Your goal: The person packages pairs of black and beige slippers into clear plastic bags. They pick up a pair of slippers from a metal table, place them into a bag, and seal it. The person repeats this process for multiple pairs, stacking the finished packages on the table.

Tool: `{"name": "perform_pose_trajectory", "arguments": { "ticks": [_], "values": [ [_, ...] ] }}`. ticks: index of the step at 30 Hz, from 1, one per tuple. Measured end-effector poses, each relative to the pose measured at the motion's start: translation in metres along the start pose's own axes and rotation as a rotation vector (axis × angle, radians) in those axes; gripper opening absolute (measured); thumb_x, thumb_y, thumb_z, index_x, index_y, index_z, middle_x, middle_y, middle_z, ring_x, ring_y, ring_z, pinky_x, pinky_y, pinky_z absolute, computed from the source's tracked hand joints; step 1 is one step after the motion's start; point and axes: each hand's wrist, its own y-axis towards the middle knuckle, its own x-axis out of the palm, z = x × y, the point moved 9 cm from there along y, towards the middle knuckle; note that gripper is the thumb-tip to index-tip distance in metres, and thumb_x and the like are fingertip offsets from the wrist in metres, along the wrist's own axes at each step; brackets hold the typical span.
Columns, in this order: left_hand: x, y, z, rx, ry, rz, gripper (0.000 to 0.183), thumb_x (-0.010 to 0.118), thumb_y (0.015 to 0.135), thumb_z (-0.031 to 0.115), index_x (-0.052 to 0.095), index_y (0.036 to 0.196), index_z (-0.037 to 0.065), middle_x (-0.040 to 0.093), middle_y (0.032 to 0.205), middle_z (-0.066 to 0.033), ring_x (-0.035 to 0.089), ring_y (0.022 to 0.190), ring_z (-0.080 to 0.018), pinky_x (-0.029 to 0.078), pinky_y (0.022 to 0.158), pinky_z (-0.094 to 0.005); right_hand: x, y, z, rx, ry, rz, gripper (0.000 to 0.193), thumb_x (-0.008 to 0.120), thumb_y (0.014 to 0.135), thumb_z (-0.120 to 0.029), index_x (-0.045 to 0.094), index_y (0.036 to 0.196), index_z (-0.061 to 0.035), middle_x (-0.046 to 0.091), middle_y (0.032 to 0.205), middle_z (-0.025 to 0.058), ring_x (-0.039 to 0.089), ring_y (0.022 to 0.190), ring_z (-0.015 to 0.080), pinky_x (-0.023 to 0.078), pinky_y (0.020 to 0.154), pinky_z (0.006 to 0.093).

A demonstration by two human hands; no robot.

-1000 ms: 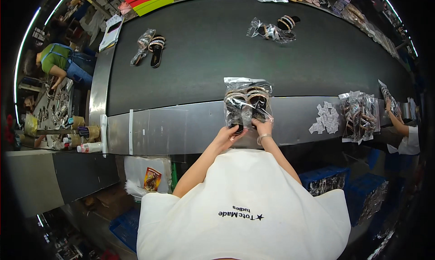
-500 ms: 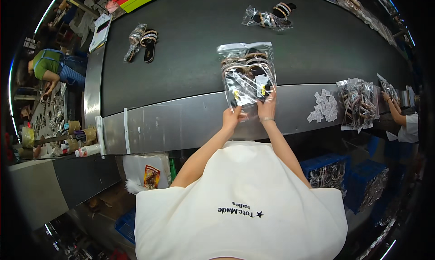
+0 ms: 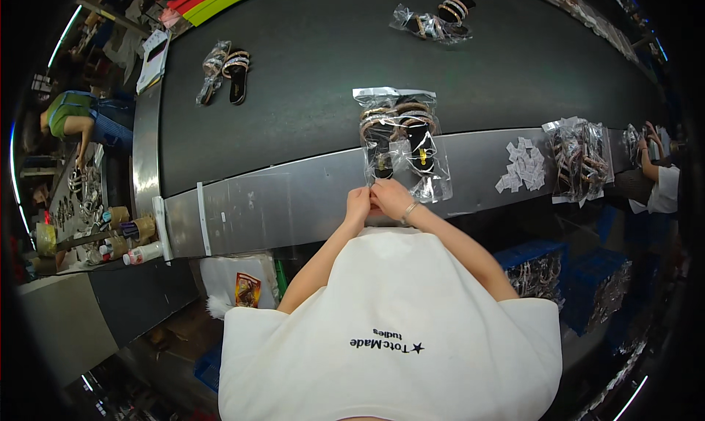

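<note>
A clear plastic bag (image 3: 399,148) with a pair of strappy black-soled sandals (image 3: 421,143) inside lies in front of me, partly on the dark belt and partly on the metal ledge. At the bag's near left corner my two hands meet. My left hand (image 3: 358,202) is closed, its fingertips pinching at the bag's edge. Right beside it, my right hand (image 3: 392,198) is closed too, touching the left fingertips. The fingers cover the exact spot of film they grip.
Farther off on the dark belt (image 3: 301,76) lie two more sandal pairs, at left (image 3: 224,72) and right (image 3: 433,23). On the metal ledge (image 3: 257,208) to the right are small white packets (image 3: 523,165) and bagged sandals (image 3: 579,160). Co-workers stand at both sides.
The bag has been laid down, flatter and slightly nearer me. My hands, apart on its near edge before, have come together at its left corner, the right one moving left.
</note>
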Motion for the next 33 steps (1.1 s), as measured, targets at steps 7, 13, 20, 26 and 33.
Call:
{"name": "perform_pose_trajectory", "arguments": {
  "ticks": [7, 13, 20, 26, 33],
  "values": [
    [-0.028, -0.017, 0.010, 0.050, 0.137, -0.019, 0.031, 0.040, 0.096, 0.022, 0.058, 0.101, -0.003, 0.067, 0.092, -0.0145, 0.066, 0.074, -0.0202, 0.054, 0.063, -0.0284, 0.002, -0.256, 0.128, 0.485, -0.364, -0.574, 0.019, 0.057, 0.085, -0.020, 0.063, 0.097, -0.0054, 0.057, 0.106, 0.0120, 0.058, 0.097, 0.0272, 0.046, 0.084, 0.0370],
    [-0.018, -0.080, 0.097, 0.939, 0.934, 0.195, 0.020, 0.052, 0.084, 0.010, 0.062, 0.100, 0.004, 0.066, 0.098, -0.0110, 0.064, 0.089, -0.0265, 0.050, 0.082, -0.0363, -0.039, -0.249, 0.137, 0.633, 0.278, -0.448, 0.031, 0.044, 0.083, -0.005, 0.053, 0.112, 0.0003, 0.055, 0.114, 0.0191, 0.056, 0.102, 0.0333, 0.044, 0.090, 0.0399],
    [0.048, -0.028, 0.088, 0.975, 1.578, -0.402, 0.020, 0.062, 0.074, 0.009, 0.067, 0.093, 0.005, 0.065, 0.101, -0.0135, 0.062, 0.098, -0.0250, 0.046, 0.090, -0.0417, -0.093, -0.094, 0.083, -0.039, -0.154, 0.083, 0.016, 0.056, 0.079, -0.007, 0.066, 0.093, -0.0080, 0.063, 0.103, 0.0072, 0.057, 0.105, 0.0280, 0.046, 0.090, 0.0388],
    [-0.030, -0.025, 0.050, 0.092, 0.222, -0.005, 0.014, 0.052, 0.092, 0.009, 0.057, 0.100, -0.001, 0.060, 0.065, -0.0068, 0.060, 0.054, -0.0171, 0.052, 0.055, -0.0324, -0.029, -0.147, 0.146, 0.915, 1.200, 0.489, 0.022, 0.059, 0.088, -0.019, 0.059, 0.077, 0.0003, 0.058, 0.057, 0.0033, 0.058, 0.050, 0.0140, 0.049, 0.046, 0.0300],
    [0.067, -0.008, 0.056, -0.034, 0.036, -0.387, 0.018, 0.050, 0.093, 0.010, 0.057, 0.105, -0.002, 0.061, 0.069, -0.0052, 0.060, 0.058, -0.0138, 0.052, 0.060, -0.0283, -0.017, -0.155, 0.147, 0.751, 2.010, 0.646, 0.029, 0.063, 0.086, -0.034, 0.057, 0.099, -0.0081, 0.060, 0.078, 0.0009, 0.055, 0.068, 0.0148, 0.052, 0.065, 0.0376]
  ]
}}
